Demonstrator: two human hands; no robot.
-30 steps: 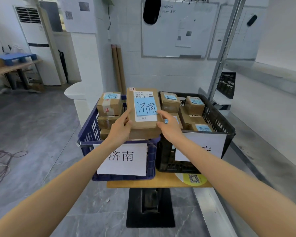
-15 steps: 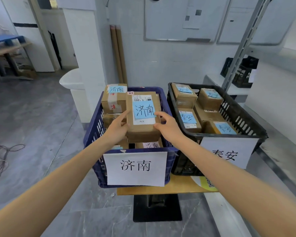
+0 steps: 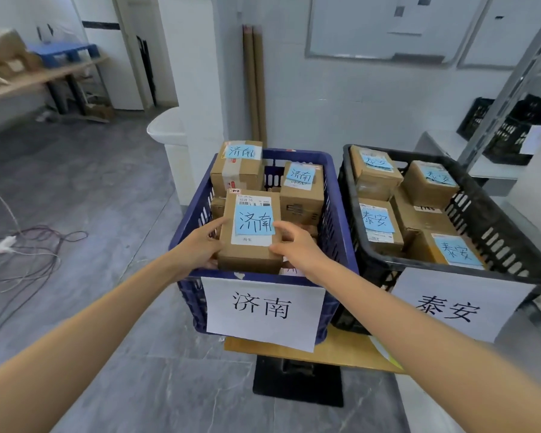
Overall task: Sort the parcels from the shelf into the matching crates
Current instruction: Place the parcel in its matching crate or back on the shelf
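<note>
A brown cardboard parcel (image 3: 250, 251) with a blue 济南 note lies inside the front of the blue crate (image 3: 338, 220), which carries a white 济南 sign. My left hand (image 3: 200, 248) grips the parcel's left side and my right hand (image 3: 294, 248) grips its right side. Other 济南 parcels (image 3: 238, 170) fill the back of that crate. To its right stands the black crate (image 3: 487, 220) signed 泰安, holding several 泰安 parcels (image 3: 378, 226).
Both crates rest on a small wooden table (image 3: 334, 351) with a black base. Loose cables (image 3: 32, 245) trail over the grey floor at the left. A white wall with cardboard tubes (image 3: 255, 85) is behind. A metal shelf post (image 3: 509, 89) and more black crates (image 3: 512, 129) are at the right.
Both hands have lowered the parcel down into the front of the blue crate. The camera has come closer and tilted down.
</note>
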